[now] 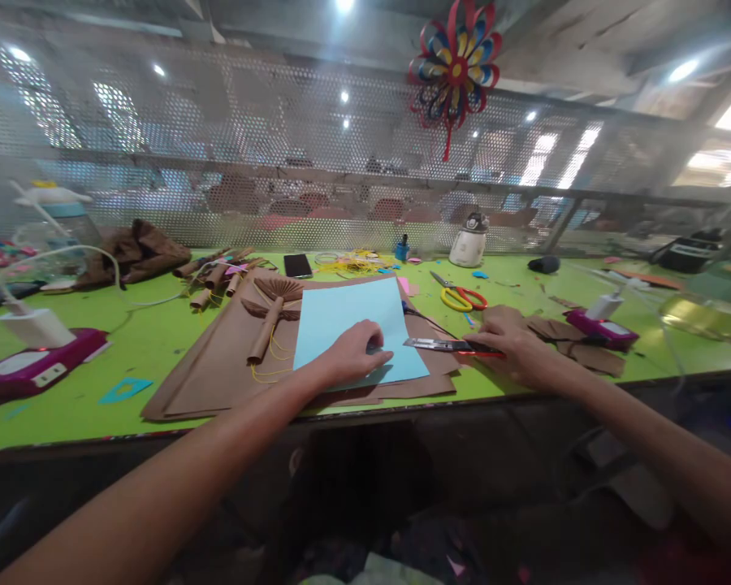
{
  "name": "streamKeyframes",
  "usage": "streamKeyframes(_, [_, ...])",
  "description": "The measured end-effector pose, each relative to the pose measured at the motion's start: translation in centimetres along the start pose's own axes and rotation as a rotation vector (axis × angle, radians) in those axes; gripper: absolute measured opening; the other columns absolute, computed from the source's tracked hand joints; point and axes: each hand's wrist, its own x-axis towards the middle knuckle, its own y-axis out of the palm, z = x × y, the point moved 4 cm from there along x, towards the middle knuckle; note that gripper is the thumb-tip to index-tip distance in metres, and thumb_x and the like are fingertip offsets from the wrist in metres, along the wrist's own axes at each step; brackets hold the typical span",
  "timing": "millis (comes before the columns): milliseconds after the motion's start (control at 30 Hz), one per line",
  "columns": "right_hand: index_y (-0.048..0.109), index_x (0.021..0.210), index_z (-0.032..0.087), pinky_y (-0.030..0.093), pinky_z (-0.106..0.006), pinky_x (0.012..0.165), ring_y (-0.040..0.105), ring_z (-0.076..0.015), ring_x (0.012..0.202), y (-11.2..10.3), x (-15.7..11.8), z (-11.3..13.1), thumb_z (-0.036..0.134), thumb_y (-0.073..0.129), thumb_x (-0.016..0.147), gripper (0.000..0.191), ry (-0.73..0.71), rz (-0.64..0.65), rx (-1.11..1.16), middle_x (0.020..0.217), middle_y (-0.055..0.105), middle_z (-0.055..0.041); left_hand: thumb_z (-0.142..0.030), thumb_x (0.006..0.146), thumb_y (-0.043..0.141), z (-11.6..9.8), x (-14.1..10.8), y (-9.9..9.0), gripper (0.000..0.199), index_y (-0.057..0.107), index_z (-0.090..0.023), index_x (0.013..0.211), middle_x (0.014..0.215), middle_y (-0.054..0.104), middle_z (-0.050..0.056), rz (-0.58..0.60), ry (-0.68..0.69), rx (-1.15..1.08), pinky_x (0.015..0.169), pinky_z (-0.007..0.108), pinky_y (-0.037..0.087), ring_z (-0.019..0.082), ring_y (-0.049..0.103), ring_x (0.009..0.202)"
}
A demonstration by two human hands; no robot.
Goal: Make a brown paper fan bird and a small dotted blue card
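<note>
My left hand (358,351) rests over a light blue sheet of paper (353,313), its fingers curled and its thumb pointing right. A small greyish thing shows between thumb and fingers, too unclear to name. My right hand (508,341) grips a utility knife (442,345) with a metal front and a red handle. The knife points left, its tip at the right edge of the blue sheet. Under that sheet lies a stack of brown paper (207,374). A brown paper figure (268,325), with a rolled tube, pleated fan and yellow string, lies on the stack's left part.
Scissors (460,294) with yellow and red handles lie behind my right hand. A phone (298,266), yellow string (356,262), a blue bottle (402,247) and a white container (469,242) stand or lie farther back. Purple power strips (36,361) with cables sit at both sides.
</note>
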Motion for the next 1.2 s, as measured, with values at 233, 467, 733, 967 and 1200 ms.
streamKeyframes(233, [0.059, 0.121, 0.023, 0.046, -0.033, 0.074, 0.057, -0.0203, 0.082, 0.6, -0.5, -1.3, 0.037, 0.046, 0.091, 0.036, 0.043, -0.021, 0.121, 0.096, 0.056, -0.0099, -0.051, 0.075, 0.059, -1.3, -0.4, -0.5, 0.040, 0.060, -0.014, 0.091, 0.094, 0.055, 0.011, 0.125, 0.095, 0.288, 0.080, 0.037, 0.040, 0.026, 0.050, 0.091])
streamKeyframes(467, [0.060, 0.120, 0.022, 0.045, -0.031, 0.073, 0.059, -0.0198, 0.082, 0.6, -0.6, -1.1, 0.036, 0.046, 0.091, 0.035, 0.074, -0.038, 0.117, 0.097, 0.058, -0.0100, -0.059, 0.073, 0.058, -1.0, 0.6, -0.5, 0.050, 0.060, -0.014, 0.094, 0.091, 0.059, 0.010, 0.256, 0.035, 0.311, 0.074, 0.034, 0.041, 0.026, 0.052, 0.087])
streamKeyframes(733, [0.061, 0.118, 0.021, 0.044, -0.032, 0.072, 0.058, -0.0215, 0.081, 0.6, 0.3, -0.8, 0.030, 0.045, 0.090, 0.033, 0.060, 0.002, 0.013, 0.096, 0.056, -0.0111, -0.062, 0.066, 0.059, -1.5, 1.3, -0.7, 0.068, 0.058, -0.011, 0.110, 0.112, 0.057, 0.018, 0.346, -0.140, 0.386, 0.076, 0.035, 0.043, 0.030, 0.057, 0.095])
streamKeyframes(967, [0.060, 0.120, 0.021, 0.044, -0.032, 0.072, 0.059, -0.0222, 0.083, 0.5, 0.4, -0.8, 0.030, 0.046, 0.090, 0.034, 0.075, 0.020, 0.028, 0.099, 0.057, -0.0116, -0.050, 0.061, 0.069, -0.1, 2.1, -0.1, 0.056, 0.062, -0.014, 0.104, 0.099, 0.064, 0.010, 0.350, -0.149, 0.175, 0.071, 0.029, 0.042, 0.024, 0.058, 0.086])
streamKeyframes(1200, [0.063, 0.118, 0.021, 0.045, -0.034, 0.075, 0.059, -0.0225, 0.082, 0.8, 0.6, -0.4, 0.044, 0.045, 0.090, 0.040, 0.086, 0.042, 0.123, 0.096, 0.059, -0.0119, -0.033, 0.068, 0.066, 2.1, 0.9, -0.3, 0.036, 0.062, -0.014, 0.098, 0.076, 0.055, -0.001, 0.094, -0.033, -0.317, 0.067, 0.024, 0.041, 0.012, 0.050, 0.070])
